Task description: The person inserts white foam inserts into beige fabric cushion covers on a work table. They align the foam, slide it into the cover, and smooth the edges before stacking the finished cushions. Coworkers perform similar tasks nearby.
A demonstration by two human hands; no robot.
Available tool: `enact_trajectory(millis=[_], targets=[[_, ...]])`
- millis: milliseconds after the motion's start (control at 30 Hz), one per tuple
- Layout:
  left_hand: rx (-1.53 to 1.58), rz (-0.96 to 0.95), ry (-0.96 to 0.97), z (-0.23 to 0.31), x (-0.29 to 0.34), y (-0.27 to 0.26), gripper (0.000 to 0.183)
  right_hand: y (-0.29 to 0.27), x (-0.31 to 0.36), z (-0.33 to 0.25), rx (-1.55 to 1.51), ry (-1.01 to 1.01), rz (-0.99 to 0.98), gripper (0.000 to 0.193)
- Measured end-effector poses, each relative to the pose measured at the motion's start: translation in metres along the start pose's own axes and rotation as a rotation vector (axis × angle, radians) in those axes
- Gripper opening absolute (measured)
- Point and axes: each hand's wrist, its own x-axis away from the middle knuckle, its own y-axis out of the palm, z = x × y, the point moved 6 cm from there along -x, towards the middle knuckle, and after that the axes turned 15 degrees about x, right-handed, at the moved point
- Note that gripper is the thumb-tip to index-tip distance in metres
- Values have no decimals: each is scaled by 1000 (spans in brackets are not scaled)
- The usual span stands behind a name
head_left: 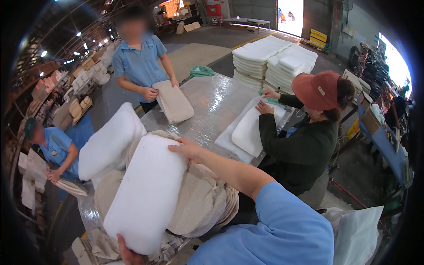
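Observation:
A white rounded foam pad (143, 190) is held up aslant between my two hands. My right hand (187, 149) grips its far right corner, thumb on the top face and the other fingers partly hidden. At its near end my left hand (128, 252) is closed on the edge, with most of that hand below the pad. Beneath the pad lies a heap of beige fabric covers (198, 203), spreading to the right in folded layers. Just beyond, to the left, more white padding (110, 139) is piled up.
Across the plastic-covered table (201, 99), a person in blue (141, 62) handles a beige covered pad (174, 102). At right, a person in a red cap (304, 132) touches a white pad (254, 132). Another person (57, 148) stands left. White pads (274, 59) are stacked behind.

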Motion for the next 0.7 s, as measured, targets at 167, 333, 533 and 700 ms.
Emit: enact_trajectory(millis=[167,333,533,700], targets=[[22,32,-10,1,1,-3,75,6,1,-4,-52,0,-57,88],[-39,112,-10,-2,3,-6,73,11,-5,2,-131,28,-102,96],[-68,239,-70,-6,6,-8,74,10,-15,10,-209,-33,-176,80],[89,28,-12,-6,10,6,71,15,-20,11,-143,78,-106,77]])
